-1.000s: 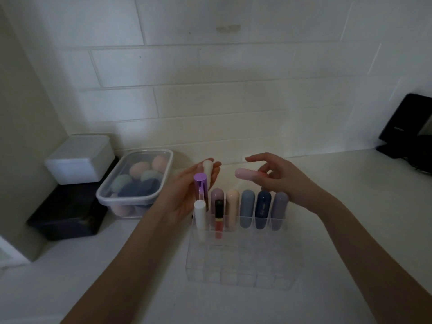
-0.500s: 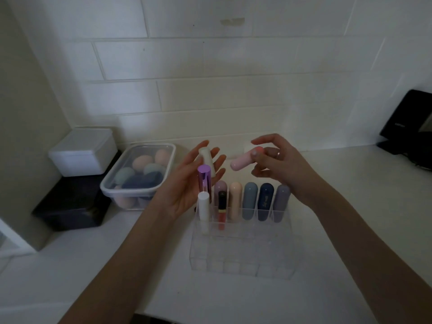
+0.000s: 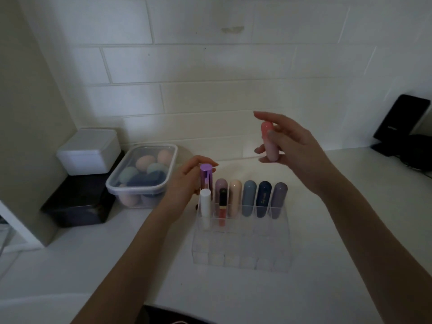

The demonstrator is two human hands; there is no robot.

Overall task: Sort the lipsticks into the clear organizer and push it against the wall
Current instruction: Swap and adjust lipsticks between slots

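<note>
The clear organizer (image 3: 240,251) stands on the white counter, a little away from the tiled wall. Its back row holds a tall purple lipstick (image 3: 206,181) and several capsule-shaped ones, mauve to grey-purple. A white lipstick (image 3: 205,204) and a red gloss (image 3: 222,210) stand in front of them. My right hand (image 3: 297,150) holds a pink lipstick (image 3: 268,142) upright above and behind the organizer. My left hand (image 3: 184,185) is curled just behind the purple lipstick's cap, fingertips touching it. What its fingers hold is hidden.
A clear tub of makeup sponges (image 3: 142,174) sits left of the organizer. Further left, a white box (image 3: 88,150) is stacked on a black box (image 3: 79,204) beside a side wall. A black device (image 3: 404,125) leans at the far right.
My right hand rose and turned the pink lipstick from lying sideways to upright. My left hand dropped behind the purple lipstick, and the cream lipstick it held is out of sight.
</note>
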